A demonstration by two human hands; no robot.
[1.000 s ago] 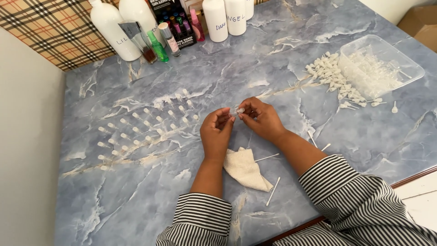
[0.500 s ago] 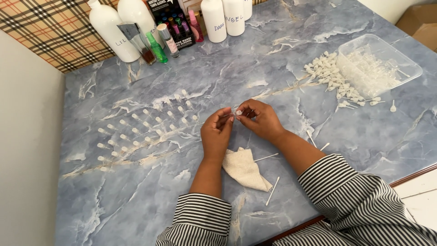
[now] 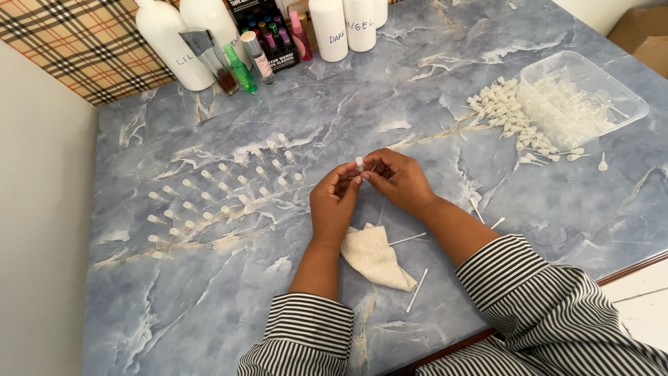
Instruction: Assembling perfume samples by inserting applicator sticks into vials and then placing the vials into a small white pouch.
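At desk (image 3: 487,42) centre, left hand (image 3: 335,202) and right hand (image 3: 399,179) meet fingertip to fingertip, both pinching small white-capped vial (image 3: 360,164), raised off surface for close work. Cream cloth (image 3: 376,256) lies just below wrists, thin sticks (image 3: 417,290) beside it. Finished-looking vials (image 3: 216,191) stand in rows to left; clear tray (image 3: 591,97) with loose white parts sits far right, within reach.

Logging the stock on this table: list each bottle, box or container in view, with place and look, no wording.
White bottles: far left, tall, handwritten labels.
White bottles: far centre, cylindrical, handwritten labels.
Dark box: between them, printed, coloured vials pictured.
Small bottles: before it, brown, green, pink.
Clear tray: far right, rectangular.
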